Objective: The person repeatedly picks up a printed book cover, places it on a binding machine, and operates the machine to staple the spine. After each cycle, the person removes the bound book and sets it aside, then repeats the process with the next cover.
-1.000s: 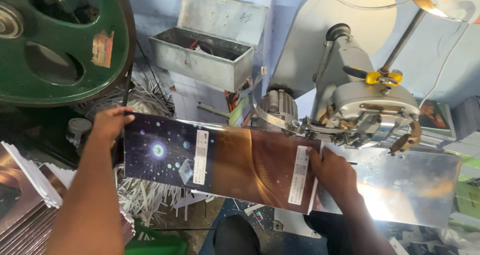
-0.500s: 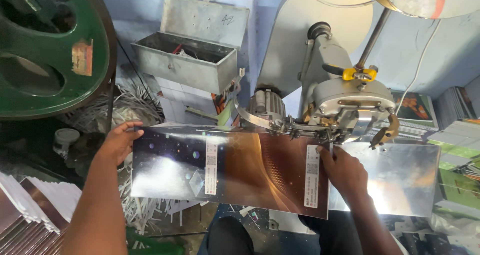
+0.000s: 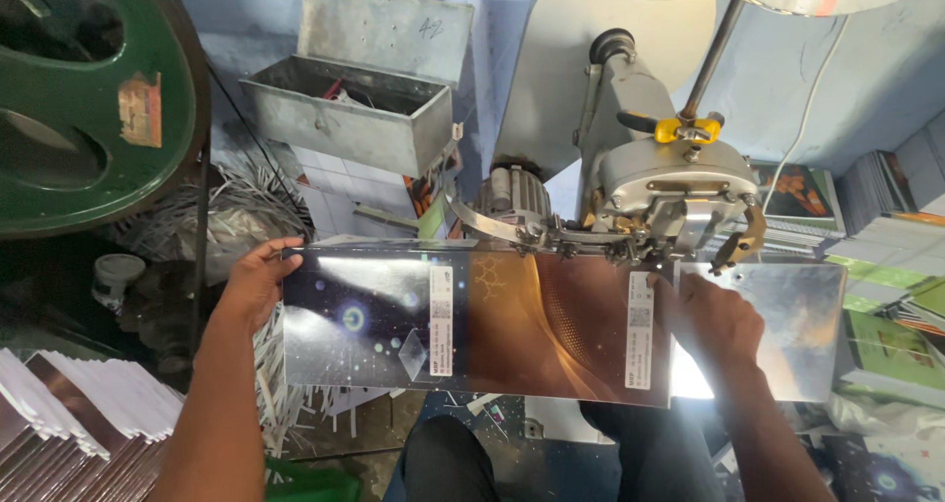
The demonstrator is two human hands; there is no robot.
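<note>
Held flat under the grey machine (image 3: 669,182): a glossy cover sheet (image 3: 472,330), dark with stars on the left part, brown-orange on the right. Left hand (image 3: 254,283) closed on the left edge of the sheet, thumb on top. Right hand (image 3: 714,325) pressed down on the right end, beside a white label, fingers bent. Behind, an open metal box (image 3: 340,118); at far left, a green wheel (image 3: 94,98); at lower left, stacked booklets (image 3: 69,423)
</note>
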